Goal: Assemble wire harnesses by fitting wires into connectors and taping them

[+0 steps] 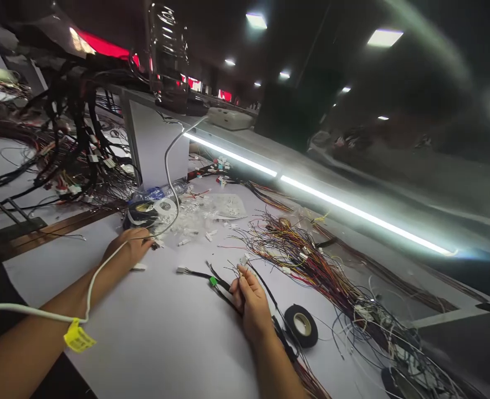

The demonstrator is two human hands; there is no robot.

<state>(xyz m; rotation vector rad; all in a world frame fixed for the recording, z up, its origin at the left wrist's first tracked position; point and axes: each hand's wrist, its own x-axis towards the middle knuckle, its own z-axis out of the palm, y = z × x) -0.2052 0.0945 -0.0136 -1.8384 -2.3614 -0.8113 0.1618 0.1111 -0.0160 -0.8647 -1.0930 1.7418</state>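
Clear plastic bag (237, 209) holds white connectors (225, 200); right grip (251, 302) pinches dark wires (222, 284), left grip (129, 245) unclear.

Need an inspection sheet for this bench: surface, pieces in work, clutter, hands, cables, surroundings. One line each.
Surface: white worktop, strewn along its far and right parts.
Pieces in work: black-sleeved wires with a green connector and a white connector.
Clutter: loose small connectors beyond the left hand; black tape roll beside the right forearm.
Hands: right hand grips the wires; left at the connector pile, grasp unclear.
Cables: white cable crosses before the left forearm, yellow tag attached; multicoloured wire bundle at right.
Surroundings: lit light strip; dark harnesses at left.
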